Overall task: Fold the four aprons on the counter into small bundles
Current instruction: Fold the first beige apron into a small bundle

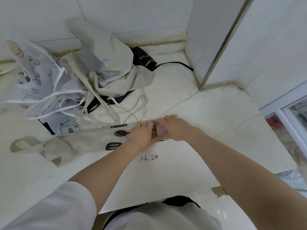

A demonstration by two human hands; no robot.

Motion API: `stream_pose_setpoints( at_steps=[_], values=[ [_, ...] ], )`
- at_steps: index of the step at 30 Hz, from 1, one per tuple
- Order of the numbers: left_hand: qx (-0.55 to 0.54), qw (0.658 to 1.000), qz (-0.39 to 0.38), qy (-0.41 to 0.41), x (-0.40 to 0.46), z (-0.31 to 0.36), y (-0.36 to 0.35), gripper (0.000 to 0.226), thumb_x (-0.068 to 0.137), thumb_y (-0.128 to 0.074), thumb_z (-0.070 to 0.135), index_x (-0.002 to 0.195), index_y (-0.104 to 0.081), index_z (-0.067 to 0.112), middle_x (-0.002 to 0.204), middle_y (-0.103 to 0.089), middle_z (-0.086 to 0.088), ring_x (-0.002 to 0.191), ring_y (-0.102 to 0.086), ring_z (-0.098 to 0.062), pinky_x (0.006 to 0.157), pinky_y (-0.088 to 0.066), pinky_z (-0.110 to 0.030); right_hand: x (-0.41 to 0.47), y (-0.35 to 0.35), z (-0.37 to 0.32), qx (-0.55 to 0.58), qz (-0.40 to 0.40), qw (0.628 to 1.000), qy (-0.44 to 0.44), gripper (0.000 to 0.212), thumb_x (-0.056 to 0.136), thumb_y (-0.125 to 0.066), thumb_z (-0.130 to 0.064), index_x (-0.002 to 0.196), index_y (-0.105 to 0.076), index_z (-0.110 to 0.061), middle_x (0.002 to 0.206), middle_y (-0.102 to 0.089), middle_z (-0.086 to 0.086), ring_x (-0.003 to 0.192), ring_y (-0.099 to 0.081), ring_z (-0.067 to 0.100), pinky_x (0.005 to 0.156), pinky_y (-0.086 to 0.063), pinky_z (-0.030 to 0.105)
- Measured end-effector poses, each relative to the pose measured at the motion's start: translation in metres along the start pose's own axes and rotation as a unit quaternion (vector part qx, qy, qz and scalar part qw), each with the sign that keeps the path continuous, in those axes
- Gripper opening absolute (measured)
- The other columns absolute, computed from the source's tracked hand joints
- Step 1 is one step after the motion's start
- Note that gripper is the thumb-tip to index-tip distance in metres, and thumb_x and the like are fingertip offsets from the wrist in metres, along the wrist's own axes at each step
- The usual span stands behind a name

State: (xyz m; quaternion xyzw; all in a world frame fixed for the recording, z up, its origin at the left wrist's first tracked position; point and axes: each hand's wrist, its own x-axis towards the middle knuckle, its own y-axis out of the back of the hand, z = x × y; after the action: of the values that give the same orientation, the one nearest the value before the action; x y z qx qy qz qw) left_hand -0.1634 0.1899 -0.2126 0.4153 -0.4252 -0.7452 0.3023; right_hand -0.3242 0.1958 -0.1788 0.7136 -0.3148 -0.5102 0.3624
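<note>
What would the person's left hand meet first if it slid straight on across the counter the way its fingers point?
The left hand points away and slightly right; just past its fingertips lie the thin beige apron ties, then bare counter. Depth is hard to judge, so probably the ties.

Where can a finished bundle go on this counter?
Bare counter lies right of the hands, bordered by the wall corner and window frame. A smaller patch sits behind, beside the black strap. The left is crowded: apron pile and loose ties.
</note>
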Motion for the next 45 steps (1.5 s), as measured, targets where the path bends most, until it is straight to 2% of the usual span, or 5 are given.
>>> stream_pose_setpoints(
  at_steps=[7,23,29,40,45],
  values=[
    [-0.014,0.998,-0.044,-0.04,0.005,-0.003,0.008,0.059,0.08,-0.062,0.052,0.131,-0.038,0.033,0.132,-0.047,0.001,0.123,-0.041,-0.025,0.103,-0.034,-0.039,-0.007,-0.007,0.03,0.219,0.076,0.97,-0.072,0.027,0.085,-0.064,-0.021,0.112,-0.062,-0.022,0.139,-0.031,0.0,0.129,-0.023,0.024,0.108,-0.024,0.03],
    [-0.166,0.971,-0.066,-0.16,0.011,0.013,0.015,0.025,0.079,-0.072,0.02,0.101,-0.061,0.014,0.087,-0.048,0.015,0.077,-0.044,0.0,0.07,-0.031,-0.014,-0.007,0.042,0.035,0.424,-0.094,0.899,-0.056,0.021,0.083,-0.047,-0.001,0.088,-0.061,-0.015,0.065,-0.047,0.003,0.053,-0.044,0.018,0.046,-0.037,0.024],
    [0.039,0.987,-0.063,-0.144,-0.002,0.008,0.025,0.04,0.088,-0.053,0.038,0.126,-0.058,0.024,0.14,-0.042,0.006,0.128,-0.036,-0.021,0.101,-0.034,-0.033,-0.006,0.044,0.039,0.549,-0.202,0.808,-0.07,0.048,0.096,-0.033,-0.047,0.097,-0.062,-0.008,0.088,-0.069,0.014,0.076,-0.067,0.022,0.064,-0.05,0.028],
    [-0.438,0.892,-0.041,0.105,-0.038,-0.061,0.032,0.024,0.096,-0.038,0.004,0.092,-0.06,0.011,0.094,-0.06,-0.004,0.094,-0.055,-0.022,0.088,-0.046,-0.029,0.019,0.019,-0.022,0.44,-0.022,0.897,-0.035,0.019,0.09,-0.061,-0.025,0.077,-0.057,-0.012,0.049,-0.052,0.0,0.034,-0.041,0.005,0.043,-0.033,0.016],
    [-0.327,0.942,0.003,0.071,-0.039,-0.05,0.026,0.027,0.085,-0.064,0.029,0.094,-0.042,0.017,0.08,-0.055,0.0,0.071,-0.052,-0.017,0.068,-0.043,-0.03,0.041,0.004,-0.05,0.249,0.016,0.961,-0.116,0.03,0.085,-0.058,-0.034,0.064,-0.049,-0.016,0.051,-0.055,-0.004,0.053,-0.053,0.014,0.056,-0.04,0.026]
  ],
)
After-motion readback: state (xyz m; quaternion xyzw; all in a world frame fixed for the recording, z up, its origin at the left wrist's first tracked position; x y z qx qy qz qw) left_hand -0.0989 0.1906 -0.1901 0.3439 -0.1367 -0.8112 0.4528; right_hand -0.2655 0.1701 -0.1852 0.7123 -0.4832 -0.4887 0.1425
